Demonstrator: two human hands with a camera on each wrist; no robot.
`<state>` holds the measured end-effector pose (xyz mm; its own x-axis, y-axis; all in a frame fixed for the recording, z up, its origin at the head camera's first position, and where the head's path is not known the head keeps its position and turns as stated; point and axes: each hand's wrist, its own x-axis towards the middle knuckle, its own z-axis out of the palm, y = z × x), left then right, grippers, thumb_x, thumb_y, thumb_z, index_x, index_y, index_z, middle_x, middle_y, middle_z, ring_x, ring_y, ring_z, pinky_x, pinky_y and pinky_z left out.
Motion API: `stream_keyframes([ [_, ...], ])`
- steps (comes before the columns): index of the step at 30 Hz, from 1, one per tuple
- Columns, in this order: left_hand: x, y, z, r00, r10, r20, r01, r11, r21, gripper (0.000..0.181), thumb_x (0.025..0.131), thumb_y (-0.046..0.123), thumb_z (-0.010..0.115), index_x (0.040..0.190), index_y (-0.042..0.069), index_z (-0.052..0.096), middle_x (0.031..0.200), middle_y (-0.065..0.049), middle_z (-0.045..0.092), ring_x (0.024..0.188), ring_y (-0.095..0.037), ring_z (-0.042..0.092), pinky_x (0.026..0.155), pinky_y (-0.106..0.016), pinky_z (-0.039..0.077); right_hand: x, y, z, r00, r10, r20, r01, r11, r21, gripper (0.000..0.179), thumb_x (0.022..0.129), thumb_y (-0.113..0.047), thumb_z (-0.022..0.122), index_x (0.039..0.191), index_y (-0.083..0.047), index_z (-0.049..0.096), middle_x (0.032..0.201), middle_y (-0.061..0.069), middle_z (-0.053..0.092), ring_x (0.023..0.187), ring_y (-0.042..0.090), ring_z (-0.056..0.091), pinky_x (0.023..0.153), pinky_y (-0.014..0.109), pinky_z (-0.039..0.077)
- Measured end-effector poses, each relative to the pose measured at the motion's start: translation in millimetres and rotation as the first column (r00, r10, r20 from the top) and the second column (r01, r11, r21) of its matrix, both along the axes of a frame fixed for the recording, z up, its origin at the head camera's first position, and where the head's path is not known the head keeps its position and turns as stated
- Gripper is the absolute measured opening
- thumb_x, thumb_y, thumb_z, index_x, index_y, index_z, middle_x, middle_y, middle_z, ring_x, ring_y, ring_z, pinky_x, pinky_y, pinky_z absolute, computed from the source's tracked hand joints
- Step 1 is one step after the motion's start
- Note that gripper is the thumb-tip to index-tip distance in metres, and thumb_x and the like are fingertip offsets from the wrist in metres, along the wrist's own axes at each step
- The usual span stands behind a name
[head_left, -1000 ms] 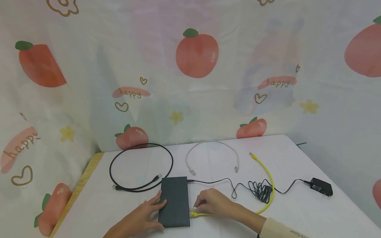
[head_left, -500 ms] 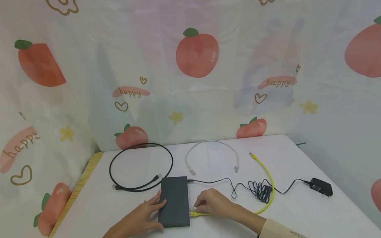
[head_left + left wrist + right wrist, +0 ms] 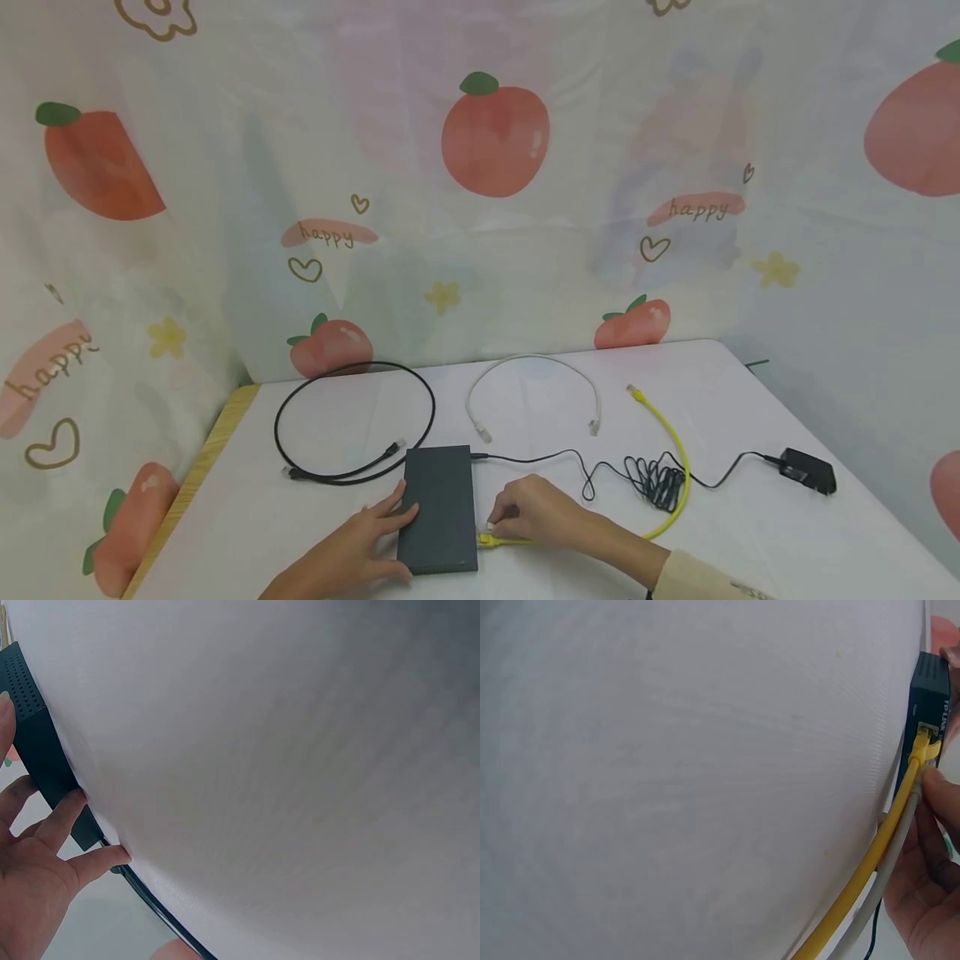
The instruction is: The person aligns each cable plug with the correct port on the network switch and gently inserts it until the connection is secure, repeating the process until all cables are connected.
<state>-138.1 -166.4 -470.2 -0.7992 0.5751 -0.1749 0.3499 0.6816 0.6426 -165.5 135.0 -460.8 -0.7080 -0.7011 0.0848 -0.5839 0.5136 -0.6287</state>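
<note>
The left hand (image 3: 367, 543) lies with fingers nearly straight and spread, steadying a flat, oblong box (image 3: 438, 508) of dark, matte casing; its thumb and fingertips touch the box's outer edge and top. Near that thumb, the box's end is pierced by rows of small round holes. Across the box from those fingers, the right hand (image 3: 546, 510) pinches the plug end of a smooth, pale grey cable (image 3: 886, 871) between thumb and fingers, right against the port side; how far the plug sits in cannot be told. Just beside the pinching fingertips, a glossy yellow cable (image 3: 851, 886) is plugged into the box, its round jacket curving out past the wrist. Beyond the left fingers lies a looped black cable (image 3: 276, 427); ahead of the right fingers, a white cable (image 3: 534, 356) forms an open arch. Outward from the right knuckles, a thin black cord (image 3: 660, 485) bunches into coils and runs to a blocky, shiny adapter (image 3: 807, 472). Beneath both hands, the table (image 3: 810, 542) wears a fine-textured white covering.
</note>
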Motion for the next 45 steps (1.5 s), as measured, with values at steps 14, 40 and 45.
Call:
stream_keyframes([
  [14,-1.3,3.9,5.8,1.000,0.002,-0.016,-0.002,1.000,-0.022,0.085,0.072,0.054,0.071,0.138,0.006,0.048,0.152,-0.020,0.020,0.132,-0.042,0.028,0.099,-0.065,0.023,-1.0,0.0,1.5,0.999,-0.001,-0.049,0.002,1.000,0.024,0.005,0.078,-0.010,0.076,0.081,-0.014,0.073,0.077,-0.015,0.064,0.069,-0.006,0.055,0.062,0.013,0.047],
  [40,-1.0,1.6,0.9,1.000,-0.004,-0.007,0.004,1.000,0.002,0.083,0.074,0.054,0.071,0.138,0.006,0.047,0.152,-0.020,0.020,0.133,-0.042,0.027,0.098,-0.067,0.023,2.7,-4.8,5.3,0.999,-0.022,-0.041,0.025,0.997,0.072,0.004,0.078,-0.010,0.075,0.080,-0.013,0.072,0.075,-0.014,0.064,0.066,-0.006,0.053,0.061,0.013,0.047],
  [45,-1.3,1.1,-0.5,1.000,0.002,-0.001,-0.002,1.000,-0.009,0.084,0.073,0.055,0.070,0.138,0.008,0.048,0.152,-0.020,0.020,0.133,-0.042,0.027,0.098,-0.067,0.022,1.5,-3.4,1.0,0.999,-0.007,-0.050,0.011,0.997,0.076,0.004,0.079,-0.011,0.075,0.080,-0.014,0.072,0.076,-0.015,0.063,0.067,-0.007,0.053,0.061,0.012,0.046],
])
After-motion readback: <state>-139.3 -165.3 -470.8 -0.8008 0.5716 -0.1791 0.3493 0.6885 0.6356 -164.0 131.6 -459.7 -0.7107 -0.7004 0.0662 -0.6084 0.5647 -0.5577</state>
